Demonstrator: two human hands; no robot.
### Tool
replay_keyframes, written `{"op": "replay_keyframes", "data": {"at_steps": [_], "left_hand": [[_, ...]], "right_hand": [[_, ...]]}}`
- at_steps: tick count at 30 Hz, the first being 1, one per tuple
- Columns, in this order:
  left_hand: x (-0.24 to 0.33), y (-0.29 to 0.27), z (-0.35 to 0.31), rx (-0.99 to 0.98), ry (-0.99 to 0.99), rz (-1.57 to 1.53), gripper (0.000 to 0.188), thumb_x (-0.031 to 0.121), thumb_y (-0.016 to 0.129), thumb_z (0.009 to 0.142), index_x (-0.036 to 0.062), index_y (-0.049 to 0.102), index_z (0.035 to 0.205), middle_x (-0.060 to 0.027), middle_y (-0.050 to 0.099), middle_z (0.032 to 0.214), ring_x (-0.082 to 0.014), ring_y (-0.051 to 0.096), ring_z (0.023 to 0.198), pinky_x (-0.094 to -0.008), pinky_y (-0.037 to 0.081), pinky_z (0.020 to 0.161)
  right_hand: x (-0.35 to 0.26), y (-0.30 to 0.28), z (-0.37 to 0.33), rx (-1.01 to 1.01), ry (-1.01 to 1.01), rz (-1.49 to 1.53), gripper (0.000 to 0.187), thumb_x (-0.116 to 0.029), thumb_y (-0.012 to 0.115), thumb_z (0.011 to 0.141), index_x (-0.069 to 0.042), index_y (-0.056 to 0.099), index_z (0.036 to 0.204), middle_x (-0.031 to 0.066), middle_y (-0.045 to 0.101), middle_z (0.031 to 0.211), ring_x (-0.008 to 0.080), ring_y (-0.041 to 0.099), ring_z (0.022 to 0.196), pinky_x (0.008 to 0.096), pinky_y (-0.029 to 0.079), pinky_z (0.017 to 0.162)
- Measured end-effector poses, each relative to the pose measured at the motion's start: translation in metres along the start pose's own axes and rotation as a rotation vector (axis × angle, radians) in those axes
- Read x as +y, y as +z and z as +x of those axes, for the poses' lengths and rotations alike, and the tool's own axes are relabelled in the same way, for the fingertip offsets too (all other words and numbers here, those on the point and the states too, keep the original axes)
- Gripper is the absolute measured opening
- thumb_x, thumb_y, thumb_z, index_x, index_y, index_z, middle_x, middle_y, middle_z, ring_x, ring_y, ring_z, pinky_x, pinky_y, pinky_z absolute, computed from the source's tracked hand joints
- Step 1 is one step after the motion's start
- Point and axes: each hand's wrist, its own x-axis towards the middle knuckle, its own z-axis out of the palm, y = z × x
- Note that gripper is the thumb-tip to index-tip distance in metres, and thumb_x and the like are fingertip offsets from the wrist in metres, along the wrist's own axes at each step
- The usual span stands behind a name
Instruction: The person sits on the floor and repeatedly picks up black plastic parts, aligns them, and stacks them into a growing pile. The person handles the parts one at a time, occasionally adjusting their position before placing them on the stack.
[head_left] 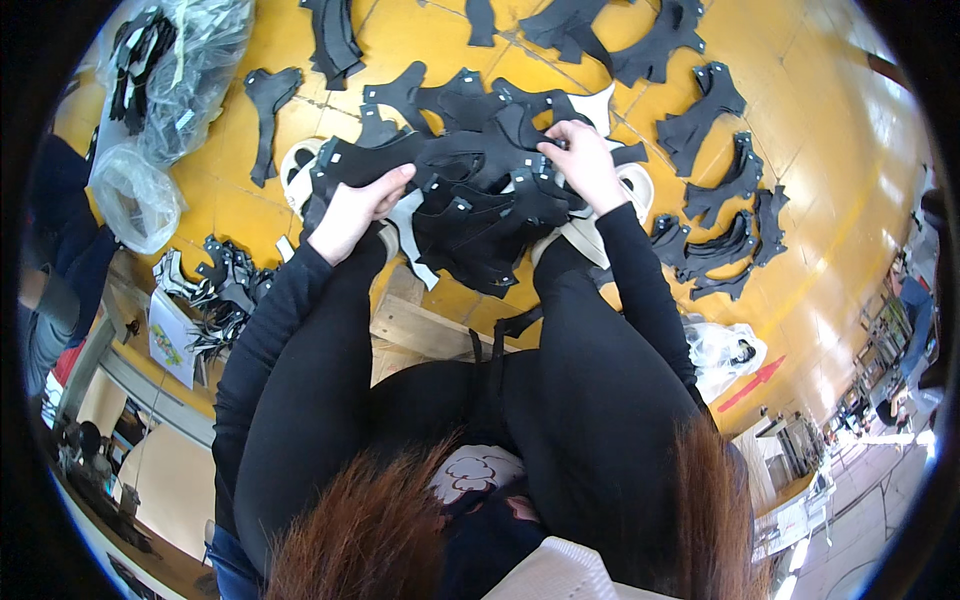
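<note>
Between my feet lies a heap of black cut fabric pieces (470,215), curved and forked, several with small white tags. My left hand (362,208) is closed on the edge of a black fabric piece (368,160) at the heap's left side, thumb on top and fingers partly hidden beneath. At the upper right of the heap, my right hand (585,165) pinches the edge of another black piece (520,128) between thumb and fingertips. A pale grey strip (408,235) shows under the heap beside my left hand.
More black pieces lie in groups on the yellow floor (790,120), such as a stack (712,105) at right. Clear plastic bags (190,90) are at far left, above a pile of pieces (225,290). A white bag (725,355) sits right of my leg.
</note>
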Motion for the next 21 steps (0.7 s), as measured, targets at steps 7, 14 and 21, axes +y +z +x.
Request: {"op": "replay_keyframes", "data": {"at_steps": [7, 14, 21], "left_hand": [[0.002, 0.004, -0.001, 0.021, 0.046, 0.003, 0.029, 0.017, 0.058, 0.098, 0.0105, 0.048, 0.072, 0.0076, 0.035, 0.06, -0.0043, 0.029, 0.052, -0.0224, 0.022, 0.05], [0.019, 0.005, 0.003, -0.013, 0.267, -0.122, 0.027, 0.011, 0.071, 0.085, 0.0053, 0.057, 0.107, -0.0031, 0.058, 0.092, -0.0125, 0.054, 0.086, -0.0249, 0.042, 0.078], [0.055, 0.014, -0.003, -0.246, 0.217, 0.012, 0.033, 0.012, 0.075, 0.083, 0.0038, 0.062, 0.112, -0.0012, 0.059, 0.097, -0.0101, 0.053, 0.088, -0.0228, 0.043, 0.078]], "right_hand": [[-0.037, -0.037, -0.013, 0.155, -0.068, 0.471, 0.012, -0.005, 0.066, 0.081, 0.0, 0.058, 0.089, 0.0109, 0.067, 0.101, 0.0181, 0.063, 0.098, 0.0289, 0.046, 0.086], [-0.075, -0.086, -0.025, 0.042, -0.155, 0.798, 0.011, -0.007, 0.066, 0.086, -0.005, 0.061, 0.095, 0.0002, 0.066, 0.088, 0.0016, 0.054, 0.068, 0.0185, 0.038, 0.06], [-0.121, -0.089, -0.01, -0.253, -0.155, 1.229, 0.014, -0.014, 0.069, 0.089, -0.003, 0.063, 0.095, -0.0025, 0.06, 0.08, 0.0036, 0.055, 0.068, 0.0191, 0.04, 0.061]]}}
